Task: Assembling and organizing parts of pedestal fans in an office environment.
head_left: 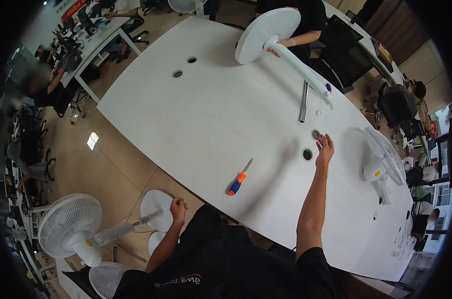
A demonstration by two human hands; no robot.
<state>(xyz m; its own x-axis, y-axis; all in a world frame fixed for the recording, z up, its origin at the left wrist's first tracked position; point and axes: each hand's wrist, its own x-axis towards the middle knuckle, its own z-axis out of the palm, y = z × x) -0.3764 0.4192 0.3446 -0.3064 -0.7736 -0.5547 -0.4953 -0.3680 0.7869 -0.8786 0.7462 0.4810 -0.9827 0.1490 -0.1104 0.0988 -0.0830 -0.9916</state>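
My right hand (325, 148) reaches over the white table, fingers bent but apart, with nothing seen in it. It is beside two round cable holes, the nearer one (307, 154) just left of my wrist. My left hand (179, 210) is low by the table's near edge, fingers curled in and nothing visible in them. Behind it on the floor side is the round white base (156, 208) of a standing fan (70, 225). A screwdriver (238, 183) with a blue and orange handle lies on the table between my hands.
Across the table (211, 119), a person's hand (274, 50) holds a tilted white fan stand (268, 35). Near its pole lie a metal tube (304, 102), a second screwdriver (329, 88) and a small white part (318, 112). A fan head (383, 159) rests at right.
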